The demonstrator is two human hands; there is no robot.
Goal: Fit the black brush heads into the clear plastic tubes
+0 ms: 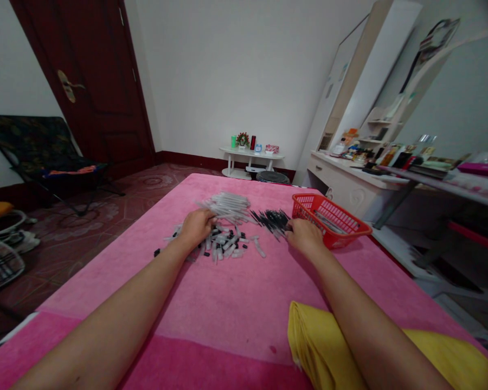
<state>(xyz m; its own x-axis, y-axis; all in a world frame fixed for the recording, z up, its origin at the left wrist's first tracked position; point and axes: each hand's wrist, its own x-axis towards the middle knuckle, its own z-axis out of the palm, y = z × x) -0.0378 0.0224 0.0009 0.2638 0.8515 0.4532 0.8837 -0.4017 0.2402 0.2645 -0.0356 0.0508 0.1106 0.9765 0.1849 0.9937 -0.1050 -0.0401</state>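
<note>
My left hand (197, 226) is closed at the near left end of a pile of clear pen barrels (230, 206), its fingertips pinched on a barrel and partly hidden. Just below and to the right of it lie loose clear and black pen caps (228, 246), heaped on the pink cloth. My right hand (306, 234) has its fingers pinched on the right end of a bundle of thin black pen refills (271, 221). Right beside that hand stands a red plastic basket (350, 228), with several long thin pieces (329, 221) inside.
A pink blanket (228, 303) covers the work surface. Folded yellow cloth (315, 344) lies at the front right, under my right forearm. On the right are a cluttered dressing table (350, 179) and a mirror. A folding chair (36, 146) stands left, a low white table (252, 154) behind.
</note>
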